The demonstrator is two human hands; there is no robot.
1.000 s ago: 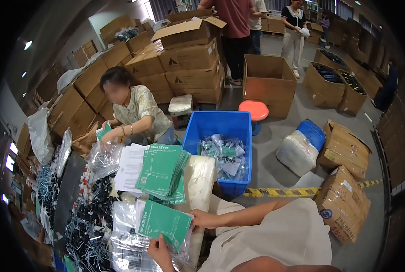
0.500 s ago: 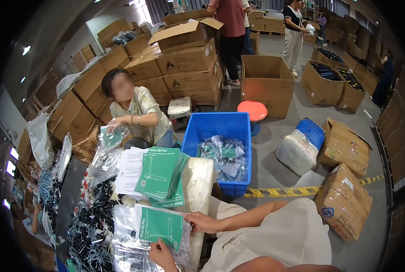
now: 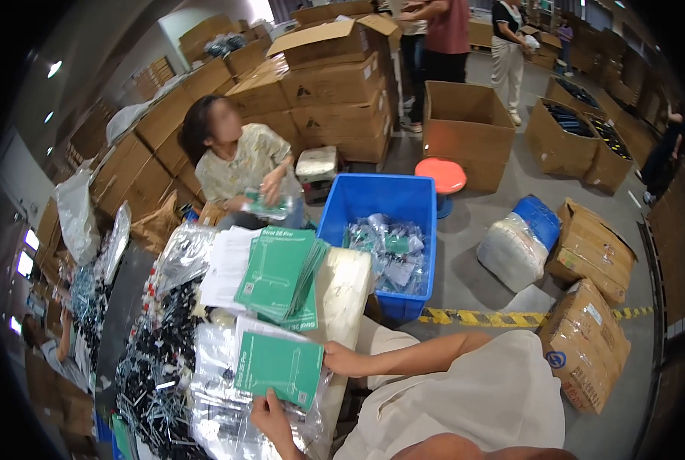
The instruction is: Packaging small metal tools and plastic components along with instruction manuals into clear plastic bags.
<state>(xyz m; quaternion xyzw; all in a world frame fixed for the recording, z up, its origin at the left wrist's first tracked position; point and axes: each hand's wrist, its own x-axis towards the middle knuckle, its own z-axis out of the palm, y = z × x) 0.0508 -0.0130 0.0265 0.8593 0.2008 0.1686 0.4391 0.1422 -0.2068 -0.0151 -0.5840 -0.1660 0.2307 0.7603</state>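
Green rectangular paper booklet held in both bare hands above flat clear plastic bags.
The right hand grips its right edge; the left hand pinches its lower edge, thumb on the cover. A light, even grip, squaring the white paper sheet behind it, should prevent creases. Beyond stand a fanned green booklet stack and a blue plastic bin.

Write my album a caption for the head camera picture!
Left hand and right hand hold a rectangular green paper booklet by its edges over clear plastic bags, near a blue plastic bin.
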